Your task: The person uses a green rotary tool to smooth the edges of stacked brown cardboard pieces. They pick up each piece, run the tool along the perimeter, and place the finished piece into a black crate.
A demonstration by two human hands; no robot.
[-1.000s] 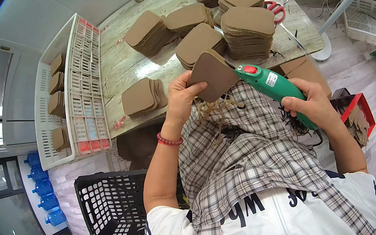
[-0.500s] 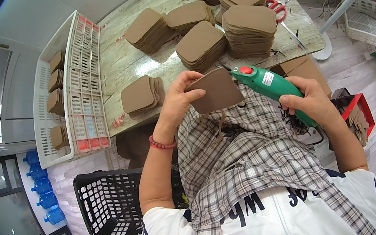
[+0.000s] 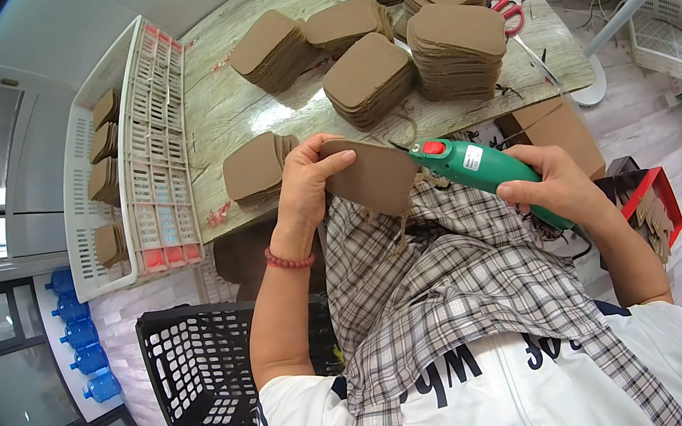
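Note:
A flat brown piece with rounded corners [image 3: 370, 179] is pinched by its left edge between the thumb and fingers of my left hand [image 3: 302, 185], above my lap. Wrapped round the body of green electric scissors [image 3: 465, 165] with a red switch is my right hand [image 3: 553, 186]. The tool's narrow tip points left and meets the upper right edge of the piece; whether it bites in is too small to tell. Loose strands hang at the piece's lower edge. Close beyond my left hand lies a low stack of similar pieces [image 3: 258, 165] on the table.
Tall stacks of brown pieces [image 3: 458, 46] stand on the table [image 3: 209, 136], with red-handled scissors [image 3: 513, 17] to their right. A white crate [image 3: 162, 153] holds more pieces at left. A black crate [image 3: 205, 374] sits lower left. At right are a cardboard box [image 3: 561, 139] and a red-edged box [image 3: 653, 199].
My left hand has shifted left with the brown piece, which is now tilted down to the right. The electric scissors have moved a little left and down, staying at its edge.

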